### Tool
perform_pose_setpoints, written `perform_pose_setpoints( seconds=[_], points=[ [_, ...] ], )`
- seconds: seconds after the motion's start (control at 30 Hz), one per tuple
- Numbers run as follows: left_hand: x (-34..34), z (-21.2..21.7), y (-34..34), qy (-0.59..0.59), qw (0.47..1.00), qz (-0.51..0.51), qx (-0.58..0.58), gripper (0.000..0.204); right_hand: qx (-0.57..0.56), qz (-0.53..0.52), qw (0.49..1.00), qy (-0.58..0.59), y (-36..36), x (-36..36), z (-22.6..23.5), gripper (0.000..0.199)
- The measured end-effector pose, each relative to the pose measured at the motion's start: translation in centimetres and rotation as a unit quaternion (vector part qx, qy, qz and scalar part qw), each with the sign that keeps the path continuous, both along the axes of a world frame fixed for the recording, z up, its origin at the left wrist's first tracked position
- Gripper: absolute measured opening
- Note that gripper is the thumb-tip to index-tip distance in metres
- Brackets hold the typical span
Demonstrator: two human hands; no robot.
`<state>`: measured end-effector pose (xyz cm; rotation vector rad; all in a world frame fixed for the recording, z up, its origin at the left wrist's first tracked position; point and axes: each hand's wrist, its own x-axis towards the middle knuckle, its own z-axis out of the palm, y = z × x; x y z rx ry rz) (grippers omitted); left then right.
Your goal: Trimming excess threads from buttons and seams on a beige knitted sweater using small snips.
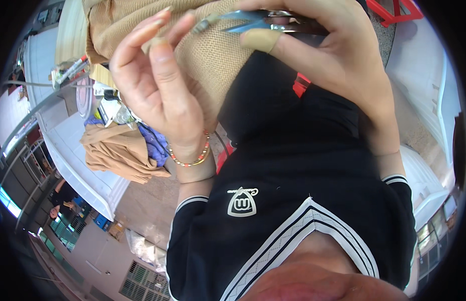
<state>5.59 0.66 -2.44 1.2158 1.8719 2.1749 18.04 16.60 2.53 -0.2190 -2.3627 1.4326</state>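
One pair of parted scissors point(255, 25) at twelve o'clock is gripped by the right hand point(338, 55); the left hand point(160, 85), towards eleven, is held loosely open. Tan knit fabric point(213, 57), lying beneath, could be nicked by careless closing.

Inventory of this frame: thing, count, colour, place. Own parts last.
Knit cloth: 1, tan, top centre
Scissors: 1, bluish blades, in right hand
Red frame: 1, red, upper right
Garment: 1, tan-brown, left
Purple cloth: 1, purple, by garment
Small clutter: uncountable, mixed, left
Co-worker: 1, dark clothes, lower left
Shirt: 1, black, white trim, worn
Bracelet: 1, red-gold, left wrist
Thumb cover: 1, tan, right thumb
Hands: 2, bare skin, left hand upper left, right hand upper right
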Motion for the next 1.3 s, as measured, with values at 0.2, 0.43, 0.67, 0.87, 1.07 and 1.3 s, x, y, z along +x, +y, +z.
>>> perform_pose_setpoints(
  seconds=[0.2,0.43,0.67,0.87,1.07,1.3],
  points=[
    [-2.4,-1.1,-5.6,-0.037,0.985,0.051,-0.158,0.019,-0.077,-0.047,0.995,-0.046,-0.4,-0.3,-1.6,0.037],
    [-2.2,-1.2,-8.9,-0.186,0.949,-0.040,-0.251,0.024,-0.007,-0.044,0.999,0.016,-0.2,-0.9,-3.1,0.018],
    [-2.3,2.5,-7.6,-0.180,0.946,-0.127,-0.237,0.026,-0.037,-0.019,0.995,0.089,4.7,3.5,-6.4,0.015],
    [0.0,4.2,-4.9,-0.133,0.960,-0.165,-0.182,0.022,-0.084,-0.092,0.988,0.088,6.8,4.6,-6.2,0.013],
    [1.0,2.3,-2.5,0.152,0.964,0.046,-0.213,0.014,-0.059,-0.162,0.982,0.082,3.0,3.1,-5.5,0.024],
    [1.5,2.4,-3.4,0.217,0.939,0.060,-0.258,0.032,0.037,0.064,0.997,0.029,0.8,1.5,-0.2,0.037]
  ],
)
